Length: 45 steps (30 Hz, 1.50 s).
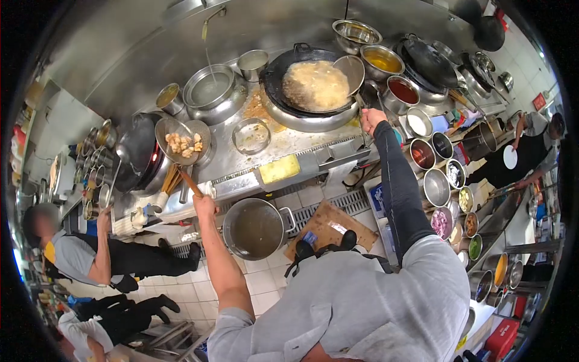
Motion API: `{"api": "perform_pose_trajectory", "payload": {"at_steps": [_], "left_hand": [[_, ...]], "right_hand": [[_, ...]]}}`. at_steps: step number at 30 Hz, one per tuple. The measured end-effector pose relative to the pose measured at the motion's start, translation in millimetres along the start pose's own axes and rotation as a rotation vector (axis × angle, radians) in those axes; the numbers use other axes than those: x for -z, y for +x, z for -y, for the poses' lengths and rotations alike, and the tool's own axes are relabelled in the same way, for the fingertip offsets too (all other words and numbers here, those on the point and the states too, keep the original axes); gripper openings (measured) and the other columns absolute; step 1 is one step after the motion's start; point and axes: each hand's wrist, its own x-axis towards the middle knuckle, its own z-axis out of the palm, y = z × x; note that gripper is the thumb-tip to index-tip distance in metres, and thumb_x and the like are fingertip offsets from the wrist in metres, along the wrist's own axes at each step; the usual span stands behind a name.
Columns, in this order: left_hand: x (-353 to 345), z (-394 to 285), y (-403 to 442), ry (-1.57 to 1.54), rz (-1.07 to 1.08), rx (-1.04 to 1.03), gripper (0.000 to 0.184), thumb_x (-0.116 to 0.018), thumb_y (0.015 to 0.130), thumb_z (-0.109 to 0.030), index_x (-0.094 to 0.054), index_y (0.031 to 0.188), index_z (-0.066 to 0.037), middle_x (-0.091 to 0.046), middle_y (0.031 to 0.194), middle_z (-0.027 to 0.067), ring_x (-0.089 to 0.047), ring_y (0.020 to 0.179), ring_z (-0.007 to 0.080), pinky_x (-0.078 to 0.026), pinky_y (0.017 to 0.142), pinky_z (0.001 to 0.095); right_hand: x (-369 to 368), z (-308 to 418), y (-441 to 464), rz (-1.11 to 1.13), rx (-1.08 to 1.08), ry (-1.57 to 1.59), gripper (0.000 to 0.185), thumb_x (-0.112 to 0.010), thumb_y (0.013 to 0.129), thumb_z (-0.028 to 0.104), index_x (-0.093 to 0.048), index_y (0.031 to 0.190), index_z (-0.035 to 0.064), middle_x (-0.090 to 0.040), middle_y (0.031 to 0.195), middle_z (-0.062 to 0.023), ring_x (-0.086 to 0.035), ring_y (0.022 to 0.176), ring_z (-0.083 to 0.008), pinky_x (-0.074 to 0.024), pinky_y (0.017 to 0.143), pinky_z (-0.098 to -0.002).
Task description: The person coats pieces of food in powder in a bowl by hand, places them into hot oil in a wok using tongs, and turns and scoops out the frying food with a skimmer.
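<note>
My left hand is closed around the wooden handle of a strainer. Golden-brown fried pieces lie in its bowl, beside the left wok. Farther right, my right hand grips the handle of a round skimmer, whose head sits at the right rim of the large wok. Pale, foamy, bubbling contents fill the middle of this wok. Between the hands a shallow round metal strainer dish rests on the steel counter.
A big pot of cloudy liquid stands below the counter, near my feet. Bowls of sauces and ingredients line my right side. A yellow sponge-like block lies on the counter edge. Co-workers stand at left, another person at right.
</note>
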Motion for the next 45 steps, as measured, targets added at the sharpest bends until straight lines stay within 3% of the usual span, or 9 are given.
{"api": "perform_pose_trajectory", "payload": {"at_steps": [2, 9, 15, 18, 21, 25, 34, 39, 45], "left_hand": [[0.3, 13.6, 11.1, 0.110, -0.126, -0.052, 0.027, -0.046, 0.083, -0.002, -0.043, 0.110, -0.002, -0.055, 0.075, 0.0141, -0.056, 0.053, 0.0265, -0.047, 0.046, 0.0407], [9.1, 16.6, 18.0, 0.595, -0.353, -0.225, 0.051, -0.052, 0.085, -0.011, -0.040, 0.133, 0.002, -0.060, 0.111, 0.0373, -0.059, 0.103, 0.0511, -0.044, 0.090, 0.0534], [-3.1, -27.8, -26.5, 0.626, -0.410, -0.273, 0.048, -0.052, 0.086, -0.009, -0.040, 0.131, 0.002, -0.061, 0.109, 0.0361, -0.059, 0.103, 0.0503, -0.045, 0.089, 0.0528], [-8.7, -21.6, -33.7, 0.571, -0.424, -0.517, 0.048, -0.053, 0.086, -0.006, -0.038, 0.131, 0.003, -0.064, 0.096, 0.0301, -0.062, 0.094, 0.0482, -0.046, 0.086, 0.0506], [-19.7, -9.5, -32.8, 0.402, -0.302, -0.654, 0.033, -0.053, 0.089, -0.005, -0.043, 0.120, -0.003, -0.058, 0.075, 0.0147, -0.060, 0.064, 0.0354, -0.051, 0.065, 0.0463], [-74.1, -86.3, -144.1, -0.216, 0.042, -0.140, 0.013, -0.050, 0.094, -0.006, -0.040, 0.097, -0.014, -0.041, 0.064, -0.0009, -0.036, 0.042, 0.0080, -0.033, 0.035, 0.0257], [-131.5, -98.0, -200.7, -0.464, 0.336, 0.084, 0.014, -0.048, 0.097, -0.006, -0.039, 0.098, -0.017, -0.042, 0.065, -0.0013, -0.035, 0.044, 0.0068, -0.030, 0.037, 0.0245], [-137.7, -99.9, -207.2, -0.457, 0.411, 0.099, 0.013, -0.049, 0.096, -0.007, -0.041, 0.101, -0.016, -0.041, 0.067, -0.0011, -0.035, 0.047, 0.0071, -0.032, 0.039, 0.0245], [-122.5, -102.9, -193.0, -0.424, 0.493, 0.098, 0.015, -0.050, 0.096, -0.008, -0.041, 0.105, -0.016, -0.041, 0.068, -0.0011, -0.035, 0.048, 0.0070, -0.032, 0.040, 0.0244]], "right_hand": [[-4.3, 9.2, -6.7, 0.127, -0.228, 0.570, 0.011, -0.041, 0.094, 0.005, -0.051, 0.098, 0.0055, -0.048, 0.063, -0.0041, -0.034, 0.039, -0.0120, -0.0206, 0.032, -0.0279], [14.5, 17.1, 3.6, 0.493, -0.454, 0.696, 0.027, -0.031, 0.093, 0.001, -0.043, 0.117, 0.0030, -0.048, 0.068, -0.0052, -0.032, 0.042, -0.0101, -0.0221, 0.034, -0.0237], [47.3, 20.1, -28.6, 0.590, -0.393, 0.686, 0.032, -0.032, 0.095, 0.001, -0.042, 0.125, 0.0039, -0.047, 0.066, -0.0025, -0.030, 0.039, -0.0083, -0.0221, 0.033, -0.0238], [67.2, 24.7, -44.6, 0.586, -0.329, 0.615, 0.028, -0.035, 0.094, 0.001, -0.044, 0.120, 0.0068, -0.048, 0.064, -0.0014, -0.029, 0.038, -0.0068, -0.0215, 0.032, -0.0232], [85.0, 32.5, -52.1, 0.561, -0.248, 0.532, 0.022, -0.036, 0.094, 0.001, -0.046, 0.112, 0.0089, -0.047, 0.063, 0.0002, -0.029, 0.039, -0.0057, -0.0192, 0.032, -0.0222], [93.8, 42.0, -50.6, 0.444, -0.097, 0.388, 0.018, -0.039, 0.092, 0.003, -0.051, 0.104, 0.0094, -0.048, 0.064, 0.0002, -0.030, 0.038, -0.0076, -0.0198, 0.031, -0.0247], [38.6, 46.9, -16.5, 0.040, 0.436, -0.354, 0.033, -0.047, 0.087, 0.008, -0.063, 0.115, 0.0026, -0.061, 0.078, -0.0120, -0.054, 0.044, -0.0254, -0.0418, 0.037, -0.0402], [8.6, 52.5, -26.2, 0.068, 0.221, -0.104, 0.043, -0.043, 0.089, 0.005, -0.055, 0.130, 0.0039, -0.066, 0.107, -0.0147, -0.054, 0.056, -0.0226, -0.0374, 0.038, -0.0358], [17.7, 46.1, -36.2, 0.150, 0.150, 0.197, 0.037, -0.044, 0.089, 0.002, -0.059, 0.122, 0.0049, -0.059, 0.082, -0.0063, -0.046, 0.048, -0.0156, -0.0312, 0.033, -0.0347]]}}
